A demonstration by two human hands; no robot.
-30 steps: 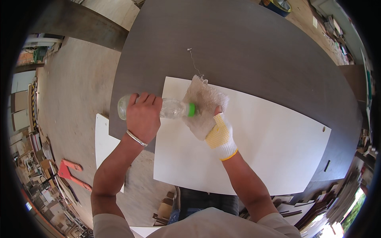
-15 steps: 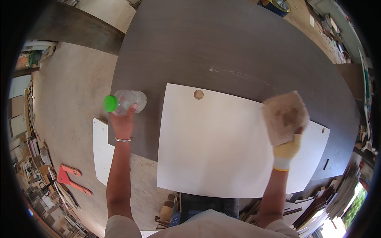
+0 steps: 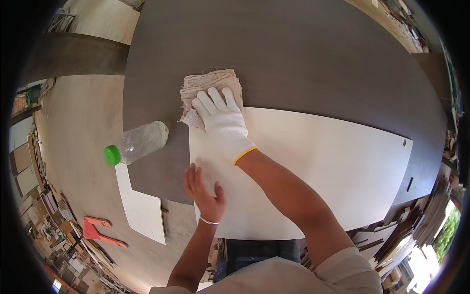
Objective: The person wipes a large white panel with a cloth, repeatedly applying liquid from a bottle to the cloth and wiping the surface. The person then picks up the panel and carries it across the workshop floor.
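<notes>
Both hands flat: gloved right hand (image 3: 223,122) fingers spread on rag (image 3: 208,85), left hand (image 3: 201,188) on white board (image 3: 318,166).

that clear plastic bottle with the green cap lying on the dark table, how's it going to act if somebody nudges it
The bottle lies on its side by the table's left edge, so a nudge would probably roll it, perhaps off. It looks clear and mostly empty, so likely light. Its thin plastic wall would probably dent rather than break.
</notes>
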